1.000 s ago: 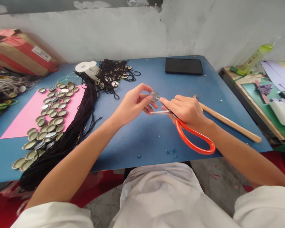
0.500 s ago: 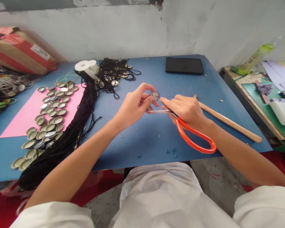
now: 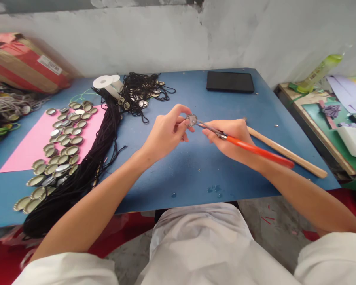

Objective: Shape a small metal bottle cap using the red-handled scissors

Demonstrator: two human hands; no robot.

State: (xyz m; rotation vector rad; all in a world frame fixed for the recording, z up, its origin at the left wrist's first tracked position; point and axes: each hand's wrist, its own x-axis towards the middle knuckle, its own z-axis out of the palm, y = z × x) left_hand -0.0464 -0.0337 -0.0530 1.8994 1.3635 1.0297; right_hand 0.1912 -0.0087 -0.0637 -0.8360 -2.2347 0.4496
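While the left hand (image 3: pixel 166 134) pinches a bottle cap (image 3: pixel 191 119) at frame centre, fingers curled shut, the right hand (image 3: pixel 231 138) grips orange-handled scissors (image 3: pixel 243 145). Blade tips touch the cap above the blue table (image 3: pixel 178 174)

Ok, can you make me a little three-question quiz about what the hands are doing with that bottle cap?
1. True or false: the left hand pinches a bottle cap.
2. What does the right hand hold? A) orange-handled scissors B) wooden stick C) black tablet
3. Fill in: the loose caps lie partly on a ____ sheet.

Key: 1 true; 2 A; 3 pink.
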